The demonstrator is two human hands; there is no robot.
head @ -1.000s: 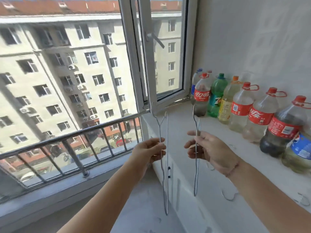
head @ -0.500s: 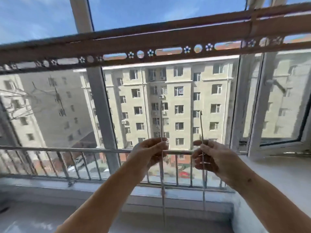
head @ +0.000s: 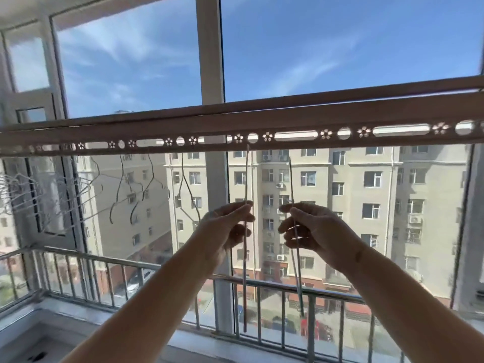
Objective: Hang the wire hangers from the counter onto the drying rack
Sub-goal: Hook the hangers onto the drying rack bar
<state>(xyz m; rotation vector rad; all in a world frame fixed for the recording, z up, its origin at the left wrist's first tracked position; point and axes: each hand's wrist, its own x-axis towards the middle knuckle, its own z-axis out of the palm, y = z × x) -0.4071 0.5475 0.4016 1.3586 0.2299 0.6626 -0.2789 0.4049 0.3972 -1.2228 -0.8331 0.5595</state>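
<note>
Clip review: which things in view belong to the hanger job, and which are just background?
Job: left hand, gripping a wire hanger; right hand, gripping a second hanger; the perforated drying rack; hangers already hung at left.
Not part of it: balcony railing, window frame, apartment block outside.

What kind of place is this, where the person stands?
Probably an enclosed apartment balcony, high up: big windows face a residential block, a metal railing runs along the glass, and wire hangers hang from an overhead drying rack.
</note>
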